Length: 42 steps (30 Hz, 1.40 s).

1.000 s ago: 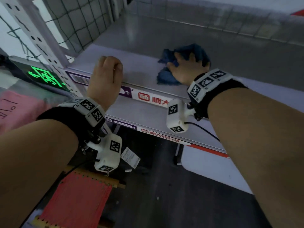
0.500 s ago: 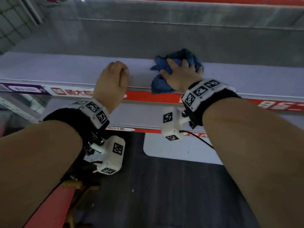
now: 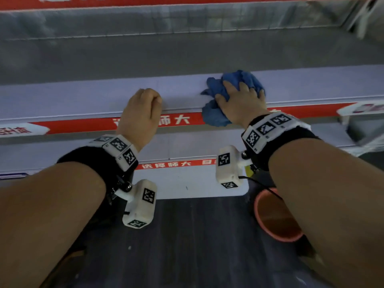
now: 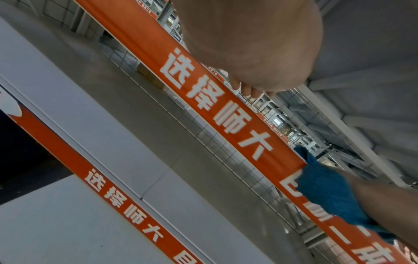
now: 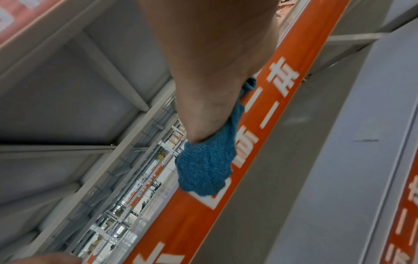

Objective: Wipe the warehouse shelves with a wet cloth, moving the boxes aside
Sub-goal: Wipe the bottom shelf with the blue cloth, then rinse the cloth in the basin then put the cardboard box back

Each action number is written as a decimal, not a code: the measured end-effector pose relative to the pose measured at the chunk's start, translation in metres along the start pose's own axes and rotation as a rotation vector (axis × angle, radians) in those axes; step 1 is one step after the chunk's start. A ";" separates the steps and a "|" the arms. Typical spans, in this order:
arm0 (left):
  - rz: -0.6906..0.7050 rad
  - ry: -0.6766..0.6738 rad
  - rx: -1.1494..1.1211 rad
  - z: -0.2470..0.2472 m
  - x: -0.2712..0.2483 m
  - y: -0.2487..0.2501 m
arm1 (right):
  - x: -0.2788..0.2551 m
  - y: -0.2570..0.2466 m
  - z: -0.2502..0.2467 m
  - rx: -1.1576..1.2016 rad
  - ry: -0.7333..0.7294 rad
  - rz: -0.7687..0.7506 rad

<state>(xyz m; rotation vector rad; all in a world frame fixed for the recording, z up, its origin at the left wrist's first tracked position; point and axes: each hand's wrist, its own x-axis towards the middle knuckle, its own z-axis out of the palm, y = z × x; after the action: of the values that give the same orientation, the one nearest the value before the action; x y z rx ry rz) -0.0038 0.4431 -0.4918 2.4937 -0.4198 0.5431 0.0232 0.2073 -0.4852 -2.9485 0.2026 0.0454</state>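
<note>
A grey shelf with a red lettered front strip runs across the head view. A bunched blue cloth lies on the shelf's front edge and hangs over the strip. My right hand lies on top of it, fingers dug into its folds. The right wrist view shows the cloth draped below my right hand. My left hand is a loose fist resting on the shelf's lip, left of the cloth, holding nothing. In the left wrist view the cloth hangs at the right.
A lower shelf with its own red strip sits under the first. Wire mesh backs the shelf. An orange bucket stands on the dark floor under my right forearm. A blurred white object juts in at the right edge.
Both hands and the cloth have slid right along the shelf's front edge. The upright post and green sign at the left have left the view. The orange bucket has come into view.
</note>
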 end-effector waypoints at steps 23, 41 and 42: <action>0.261 -0.226 -0.103 0.118 0.047 0.159 | -0.017 0.179 -0.003 -0.012 0.382 -0.016; 0.446 -0.748 -0.185 0.367 -0.063 0.223 | -0.132 0.358 0.209 0.383 -0.105 0.393; 0.445 -0.747 -0.181 0.385 -0.071 0.221 | -0.136 0.370 0.225 0.394 -0.131 0.412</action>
<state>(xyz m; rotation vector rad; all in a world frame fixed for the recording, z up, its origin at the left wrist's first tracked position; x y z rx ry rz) -0.0426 0.0585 -0.7217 2.3474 -1.2583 -0.2955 -0.1668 -0.0926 -0.7677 -2.4578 0.7072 0.2252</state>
